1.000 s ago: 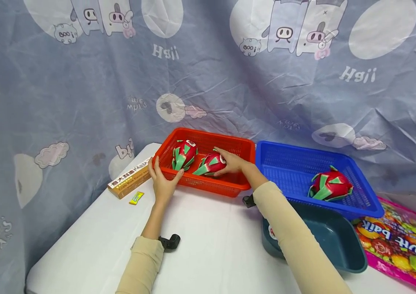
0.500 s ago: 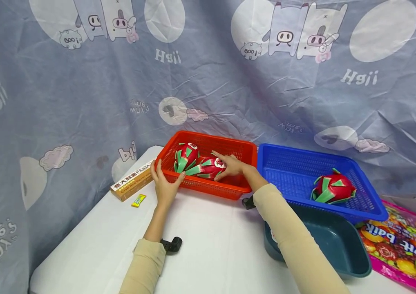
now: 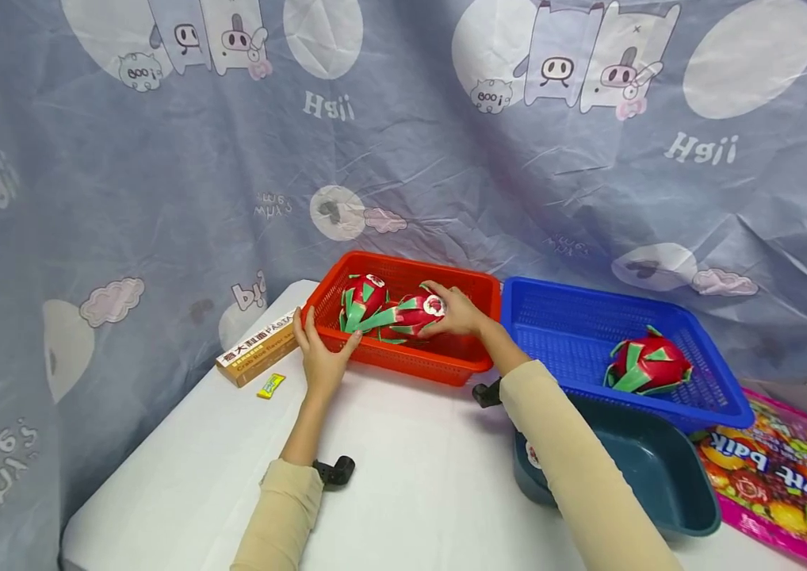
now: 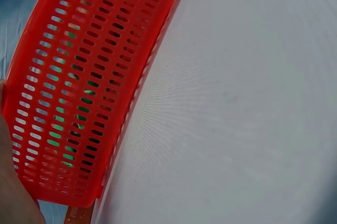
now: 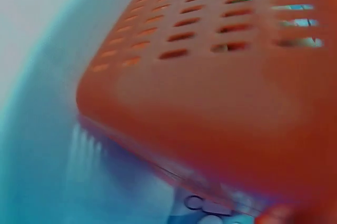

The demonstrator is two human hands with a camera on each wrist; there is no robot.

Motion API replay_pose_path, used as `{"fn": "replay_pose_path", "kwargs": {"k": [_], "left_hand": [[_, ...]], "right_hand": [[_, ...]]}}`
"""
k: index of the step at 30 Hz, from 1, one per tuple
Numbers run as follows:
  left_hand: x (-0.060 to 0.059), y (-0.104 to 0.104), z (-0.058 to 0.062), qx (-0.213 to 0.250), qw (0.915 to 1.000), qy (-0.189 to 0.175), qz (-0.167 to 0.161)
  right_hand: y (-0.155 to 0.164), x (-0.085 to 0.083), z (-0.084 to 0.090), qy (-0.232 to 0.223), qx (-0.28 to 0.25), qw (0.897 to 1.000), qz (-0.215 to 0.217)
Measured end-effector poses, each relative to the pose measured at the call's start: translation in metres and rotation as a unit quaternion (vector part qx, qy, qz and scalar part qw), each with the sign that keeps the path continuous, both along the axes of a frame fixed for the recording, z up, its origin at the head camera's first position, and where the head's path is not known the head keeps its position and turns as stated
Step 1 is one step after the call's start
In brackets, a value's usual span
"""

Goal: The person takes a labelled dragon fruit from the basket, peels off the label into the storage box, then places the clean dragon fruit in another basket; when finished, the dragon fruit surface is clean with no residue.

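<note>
Both hands were recorded at the red basket (image 3: 446, 358).
Head view: both forearms were extended forward; the left hand (image 3: 322, 355) was curled round the basket's near-left rim, and the right hand (image 3: 459, 311) was closed round a dragon fruit (image 3: 411, 316) inside it. Left wrist view: the basket (image 4: 79, 87) wall was seen beside the palm. Right wrist view: a blurred basket (image 5: 221, 77) wall was seen; the grip could not be judged.

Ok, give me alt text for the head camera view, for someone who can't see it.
A person's right hand grips a dragon fruit inside a red basket while the left hand holds the basket's near left corner. A second fruit lies beside it, and a third sits in a blue basket to the right, on a white table.
</note>
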State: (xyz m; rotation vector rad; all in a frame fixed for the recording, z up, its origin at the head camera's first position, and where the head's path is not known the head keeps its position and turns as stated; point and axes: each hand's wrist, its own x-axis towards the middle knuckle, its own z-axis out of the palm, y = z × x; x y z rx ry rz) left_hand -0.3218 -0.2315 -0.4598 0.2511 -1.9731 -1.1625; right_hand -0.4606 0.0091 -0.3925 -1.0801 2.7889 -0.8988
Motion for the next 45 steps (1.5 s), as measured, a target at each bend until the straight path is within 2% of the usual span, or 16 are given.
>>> {"fn": "replay_pose_path", "kwargs": {"k": [4, 8, 11, 14, 17, 19, 22, 25, 30, 35, 41, 45], "left_hand": [[0.001, 0.0, -0.001, 0.005, 1.0, -0.005, 0.004], [0.002, 0.0, 0.0, 0.005, 0.9999, -0.013, 0.003], [0.002, 0.001, 0.002, 0.002, 0.9998, -0.018, -0.005], [0.003, 0.002, 0.004, 0.013, 0.9994, -0.027, -0.018], [0.005, 0.002, 0.007, 0.036, 0.9983, -0.039, -0.023], [0.006, 0.001, 0.008, 0.049, 0.9973, -0.048, -0.025], [0.007, 0.0, 0.01, 0.047, 0.9964, -0.065, -0.029], [0.007, 0.0, 0.011, 0.04, 0.9951, -0.083, -0.035], [0.008, 0.001, 0.012, 0.037, 0.9938, -0.096, -0.042], [0.009, 0.001, 0.012, 0.039, 0.9934, -0.099, -0.043], [0.009, 0.0, 0.014, 0.047, 0.9925, -0.102, -0.048], [0.01, 0.0, 0.016, 0.049, 0.9916, -0.109, -0.049]], "right_hand": [[0.012, 0.019, 0.023, 0.044, -0.033, 0.998, -0.044], [0.031, 0.048, 0.051, 0.082, -0.067, 0.991, -0.078], [0.048, 0.079, 0.067, 0.096, -0.101, 0.985, -0.101], [0.062, 0.12, 0.073, 0.091, -0.129, 0.981, -0.111], [0.068, 0.163, 0.069, 0.069, -0.144, 0.981, -0.111], [0.069, 0.191, 0.059, 0.043, -0.152, 0.981, -0.114], [0.067, 0.225, 0.037, 0.013, -0.153, 0.979, -0.138], [0.063, 0.248, 0.011, -0.009, -0.153, 0.974, -0.168], [0.05, 0.265, -0.024, -0.028, -0.164, 0.964, -0.209], [0.037, 0.262, -0.051, -0.055, -0.18, 0.956, -0.226], [0.025, 0.247, -0.065, -0.059, -0.21, 0.954, -0.207], [0.026, 0.24, -0.07, -0.081, -0.217, 0.956, -0.181]]}}
